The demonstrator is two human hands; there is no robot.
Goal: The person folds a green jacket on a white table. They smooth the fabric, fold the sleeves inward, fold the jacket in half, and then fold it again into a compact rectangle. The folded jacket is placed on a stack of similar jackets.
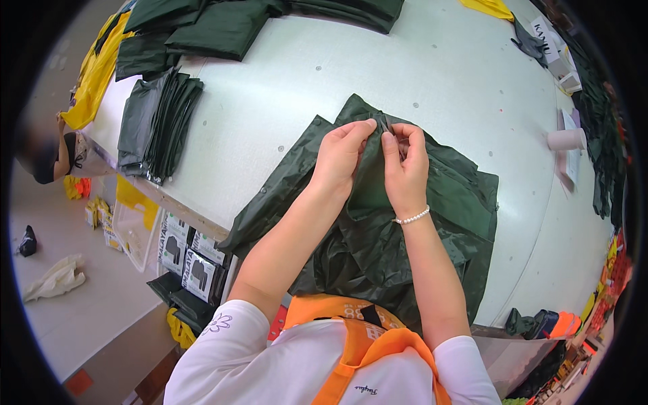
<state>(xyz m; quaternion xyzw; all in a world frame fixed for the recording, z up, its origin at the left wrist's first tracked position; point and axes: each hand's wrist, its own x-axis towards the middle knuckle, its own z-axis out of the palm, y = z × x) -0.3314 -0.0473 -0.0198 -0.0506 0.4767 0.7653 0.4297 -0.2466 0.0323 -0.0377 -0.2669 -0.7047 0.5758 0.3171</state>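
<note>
At the centre of the frame, a person in a white shirt and orange apron pinches the top edge of a dark green raincoat (398, 229) between the fingers of both hands. The left hand (339, 156) grips the fabric with thumb and fingertips closed on a fold near the collar; the right hand (405, 165), a pearl bracelet (412, 217) at its wrist, clenches the same edge just beside it, the two hands almost touching. The garment lies crumpled on a white worktable (432, 74), spreading from the middle of the frame down to the table's near edge. A stack of folded dark green garments (158, 125) sits at the upper left, more folded pieces (229, 27) line the top edge, and yellow fabric (94, 74) hangs off the table's far left side. A roll of tape (565, 140) rests at the right. Boxed goods (189, 260) stand under the table at lower left.
</note>
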